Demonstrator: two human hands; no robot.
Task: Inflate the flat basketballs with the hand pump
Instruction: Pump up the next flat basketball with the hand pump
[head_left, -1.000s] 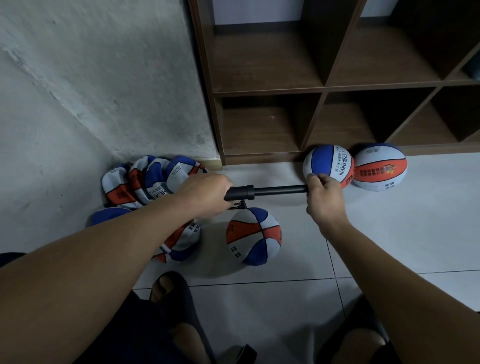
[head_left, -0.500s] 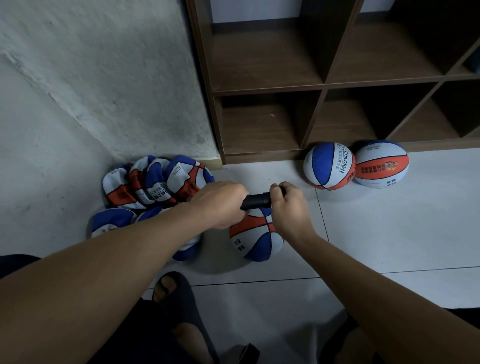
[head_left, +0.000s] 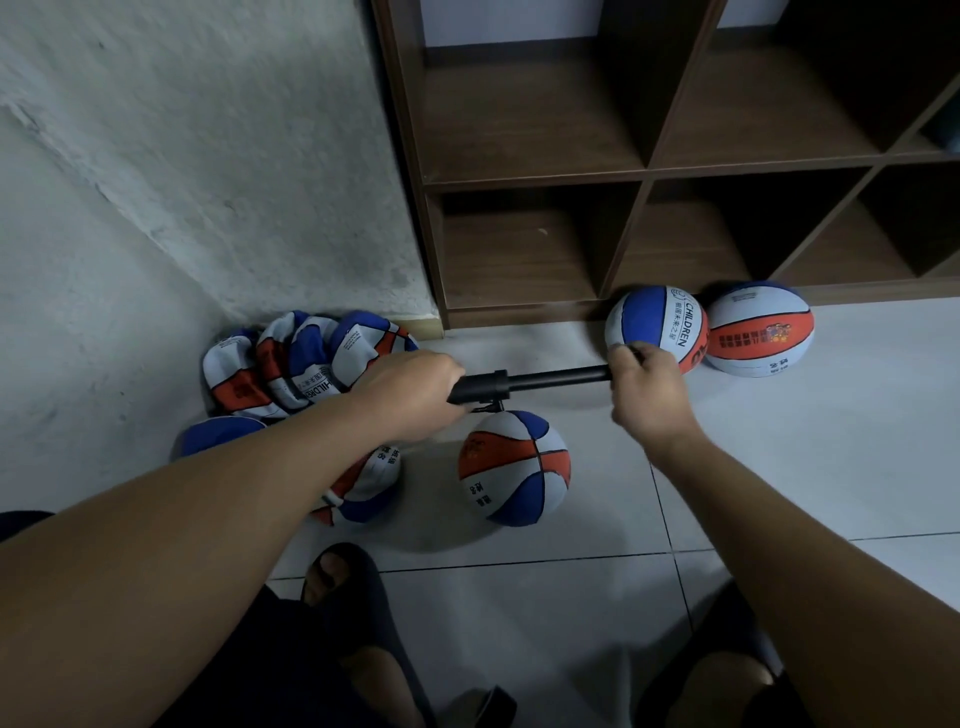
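Note:
A black hand pump (head_left: 524, 383) lies level above the floor, drawn out long. My left hand (head_left: 410, 384) grips its barrel. My right hand (head_left: 644, 389) grips the handle end of the rod. Just below the barrel sits a red, white and blue basketball (head_left: 514, 467), joined to the pump by a short black fitting. A pile of flat, crumpled basketballs (head_left: 291, 364) lies in the corner at the left. One more flat ball (head_left: 363, 483) shows under my left forearm.
Two round basketballs (head_left: 657, 325) (head_left: 758, 330) rest against the foot of a dark wooden cube shelf (head_left: 535, 176). A rough white wall (head_left: 208, 156) closes the left side. My sandalled feet (head_left: 348, 587) are on the white floor tiles at the bottom.
Half a second ago my hands were close together with the pump pushed in. My right hand has since pulled the handle out to the right, stretching the rod as it was one second ago.

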